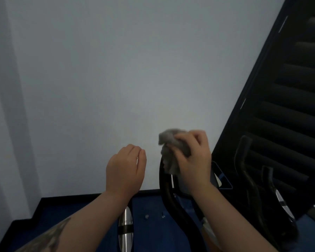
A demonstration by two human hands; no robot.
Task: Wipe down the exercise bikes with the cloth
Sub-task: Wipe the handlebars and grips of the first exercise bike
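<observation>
Head view: my right hand [193, 157] bunches the grey cloth [171, 151] on the near bike's handlebar [165, 180]; left hand [125, 168] loose, empty; far-right bike [258, 179] seemingly still unwiped

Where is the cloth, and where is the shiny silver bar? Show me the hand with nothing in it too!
cloth [168, 142], head view: on the crumpled grey bunch above the right hand's fingers.
shiny silver bar [125, 231], head view: on its chrome middle, near the black band.
left hand [125, 170], head view: on the back of the hand.
</observation>
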